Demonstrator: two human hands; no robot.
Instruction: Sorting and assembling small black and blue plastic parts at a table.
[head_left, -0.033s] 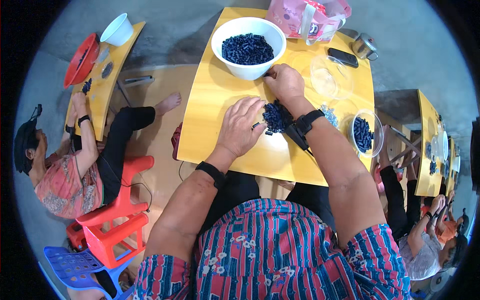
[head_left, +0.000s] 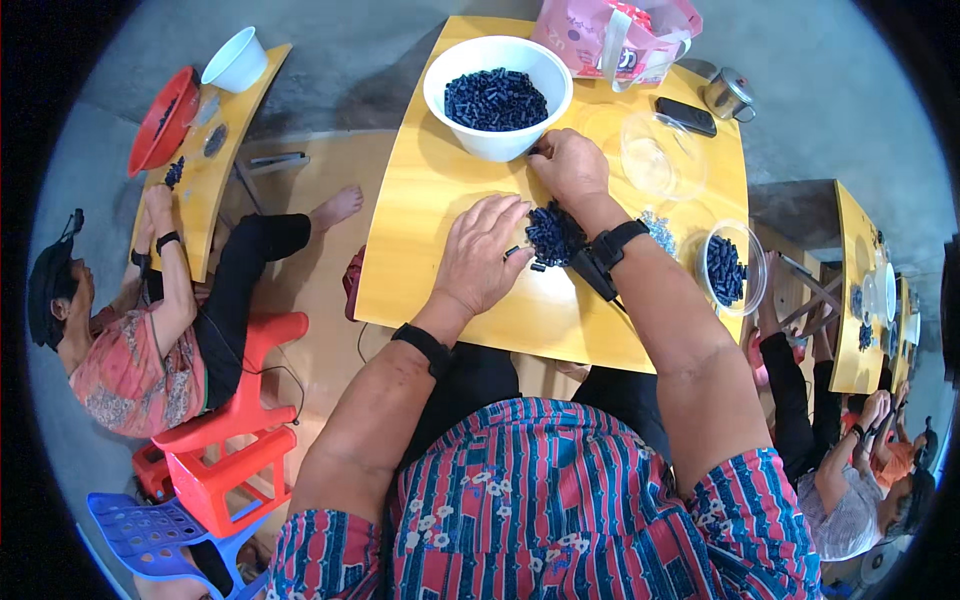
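Observation:
My left hand [head_left: 482,252] lies on the yellow table [head_left: 420,270] with its fingers stretched out and its thumb apart. By the thumb is a small black tube [head_left: 513,250]; whether it is touched is unclear. Right beside this hand is a pile of short black tubes [head_left: 553,236]. Beyond the pile, my right hand [head_left: 572,166] is curled near the base of a white bowl [head_left: 497,147], its fingertips closed on a small dark piece, seemingly a tube. More black tubes [head_left: 495,98] fill the bowl's bottom. Black bands circle both wrists.
A clear tub of black tubes [head_left: 725,268] and small shiny pieces [head_left: 658,232] lie right of my right forearm. Farther back are a clear lid [head_left: 650,160], a black phone [head_left: 686,115], a metal mug [head_left: 730,95] and a pink bag [head_left: 610,40]. Other people work at tables on both sides.

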